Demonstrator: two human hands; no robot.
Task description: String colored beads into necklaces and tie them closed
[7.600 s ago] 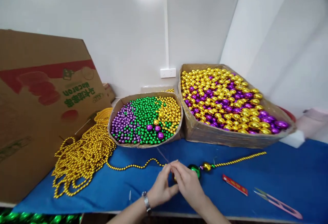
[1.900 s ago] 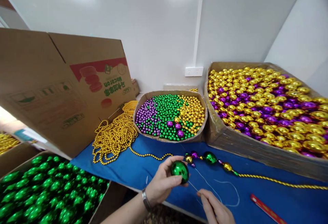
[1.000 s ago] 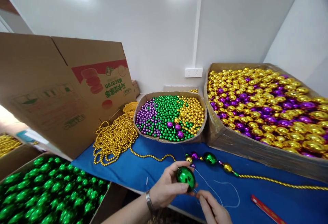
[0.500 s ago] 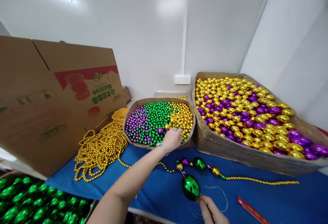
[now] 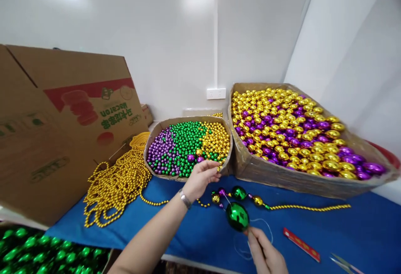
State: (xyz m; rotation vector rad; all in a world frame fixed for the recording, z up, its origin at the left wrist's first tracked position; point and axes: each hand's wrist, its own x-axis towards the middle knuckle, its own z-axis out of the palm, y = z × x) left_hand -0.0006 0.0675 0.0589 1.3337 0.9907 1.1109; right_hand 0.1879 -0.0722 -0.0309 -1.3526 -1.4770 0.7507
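My left hand point(image 5: 200, 178), with a bracelet on its wrist, is over the front rim of the box of small beads point(image 5: 188, 144). Its fingertips are pinched on a small gold bead point(image 5: 219, 168). Low in the view, my right hand point(image 5: 267, 252) is closed at the lower end of a large green bead point(image 5: 237, 216), gripping the beaded string there. Gold, purple and green beads continue along that string beyond it. A gold bead strand point(image 5: 310, 208) stretches right across the blue cloth point(image 5: 194, 232).
A large box of gold and purple beads point(image 5: 294, 136) stands at the right. Gold bead strands point(image 5: 117, 188) lie heaped beside a cardboard box point(image 5: 78, 119). Large green beads point(image 5: 46, 251) fill the lower left. A red packet point(image 5: 301, 244) and scissors point(image 5: 344, 263) lie at the right.
My left hand has drawn back from among the small beads to the box's front rim, now with a gold bead in its fingertips. My right hand still grips beside the large green bead.
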